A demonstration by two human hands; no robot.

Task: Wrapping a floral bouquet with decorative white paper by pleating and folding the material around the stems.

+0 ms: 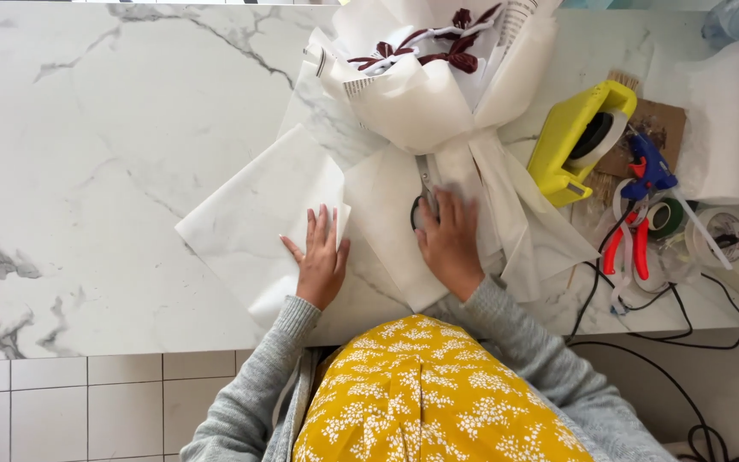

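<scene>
The left hand (322, 257) lies open and flat, pinning the white paper (254, 218) to the worktop (87, 154). At its three o'clock, the right hand (448, 239) grips scissors (425, 192) below the bouquet (429, 77), apparently for a steady cut.

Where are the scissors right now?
In the head view, the scissors lie mid-table under the right hand, on the white wrapping paper just below the bouquet.

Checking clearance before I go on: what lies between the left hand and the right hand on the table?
In the head view, only white wrapping paper lies between the left hand and the right hand, which rests on scissors.
</scene>
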